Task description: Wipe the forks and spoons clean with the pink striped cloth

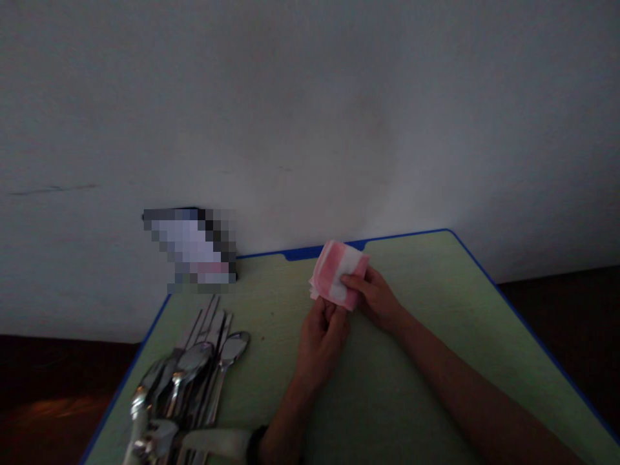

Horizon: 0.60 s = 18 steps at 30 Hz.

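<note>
A folded cloth (339,271) with pink and white stripes is held up over the far middle of the table. My left hand (323,336) grips its lower edge with curled fingers. At the cloth's right side, my right hand (375,294) pinches it, the thumb lying across the front and the other fingers mostly hidden behind. To the left of my left hand lies a pile of metal cutlery (194,361), with spoons, forks and slender handles overlapping. One spoon (235,349) sits at the pile's right edge.
The light green table (436,310) has a blue rim and stands against a grey wall (310,116). A pixelated dark-edged device (191,245) leans at the back left corner. Dark floor (53,400) shows beyond the table's left side.
</note>
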Available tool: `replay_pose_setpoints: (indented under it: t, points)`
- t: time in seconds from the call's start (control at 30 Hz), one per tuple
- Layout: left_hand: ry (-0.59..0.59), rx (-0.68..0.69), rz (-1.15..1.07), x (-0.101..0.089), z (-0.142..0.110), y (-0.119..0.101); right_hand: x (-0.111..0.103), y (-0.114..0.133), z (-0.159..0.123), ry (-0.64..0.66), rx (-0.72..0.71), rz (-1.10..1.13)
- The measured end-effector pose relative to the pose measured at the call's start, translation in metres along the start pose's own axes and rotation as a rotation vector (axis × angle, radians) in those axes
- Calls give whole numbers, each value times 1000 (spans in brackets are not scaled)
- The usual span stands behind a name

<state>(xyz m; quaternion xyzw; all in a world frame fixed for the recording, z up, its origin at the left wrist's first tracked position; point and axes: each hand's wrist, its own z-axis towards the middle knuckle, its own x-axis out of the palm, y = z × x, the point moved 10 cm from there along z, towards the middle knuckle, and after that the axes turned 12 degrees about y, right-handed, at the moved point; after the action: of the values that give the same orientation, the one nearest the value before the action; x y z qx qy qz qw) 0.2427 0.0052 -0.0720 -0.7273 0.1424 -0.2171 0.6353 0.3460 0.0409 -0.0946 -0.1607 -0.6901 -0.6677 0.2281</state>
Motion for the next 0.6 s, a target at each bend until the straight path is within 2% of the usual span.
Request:
replay_pose_setpoints:
  t: [0.13, 0.3, 0.5, 0.6]
  points:
    - [19, -4, 66, -1, 2, 4, 1, 0, 1, 2, 3, 26]
    - [-16, -10, 15, -4, 2, 7, 2, 1, 2, 10, 4, -5]
    - [-27, 27, 182, -3, 3, -1, -2, 1, 5, 8, -28, -68]
    - [-22, 65, 187, 0, 5, -6, -3, 3, 5, 7, -39, -122]
